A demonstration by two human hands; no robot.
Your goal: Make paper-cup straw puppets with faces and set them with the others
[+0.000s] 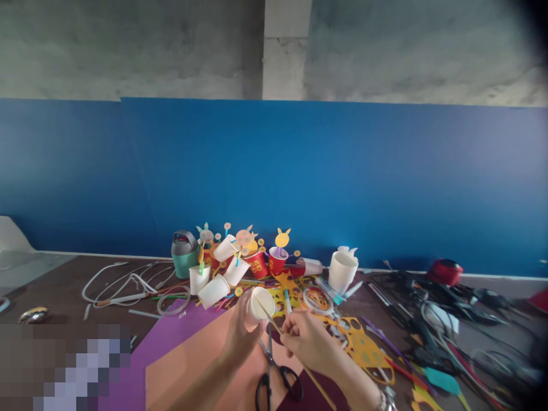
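Note:
My left hand [242,319] is wrapped round a white paper cup [262,302], whose open mouth tilts toward me. A thin wooden stick [314,379] is pinched in my right hand [299,331], its far end reaching into the mouth of the cup. Whether the tip touches the bottom or wall, I cannot tell. Below my hands, black-handled scissors [269,357] lie on a sheet of orange paper [192,365]. Purple paper [149,342] shows under its left side.
Behind stand white cups [214,291] and red cups [278,262] with paper animal heads, beside a green-grey device [184,254]. To the right are a stack of white cups [342,271], orange cut-out scraps [362,342] and tangled cables [454,337]. A blue panel [299,171] closes off the back.

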